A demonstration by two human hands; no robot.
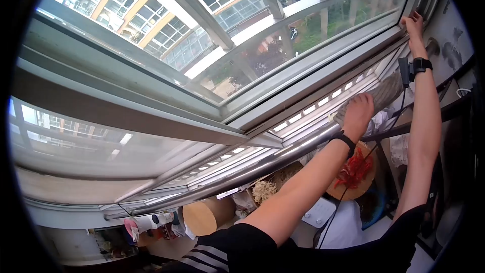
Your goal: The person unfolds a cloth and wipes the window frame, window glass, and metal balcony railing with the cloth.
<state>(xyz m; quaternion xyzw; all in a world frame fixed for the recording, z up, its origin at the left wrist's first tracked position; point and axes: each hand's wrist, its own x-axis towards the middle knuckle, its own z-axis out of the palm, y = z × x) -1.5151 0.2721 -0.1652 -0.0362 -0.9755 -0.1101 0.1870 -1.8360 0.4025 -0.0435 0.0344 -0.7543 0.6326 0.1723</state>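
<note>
My left hand (356, 114) is closed on a grey, striped cloth (386, 92) above the metal rail, with its fingertips on the cloth's near end. The cloth stretches up to the right toward my other arm. High on the right, my right hand (414, 26) has its fingers bent around the edge of the sliding window's frame (408, 12). A black device on a strap (420, 65) sits on my right wrist, with a cable hanging from it. The window glass (308, 35) spreads out to the left of that hand.
A round metal rail (273, 154) runs below the window track (323, 83). Beneath it are red chilli peppers (355, 169) on a round surface, a tan cylinder (207, 215), dried fibrous material (263, 191) and a white box with knobs (319, 212). Buildings stand outside.
</note>
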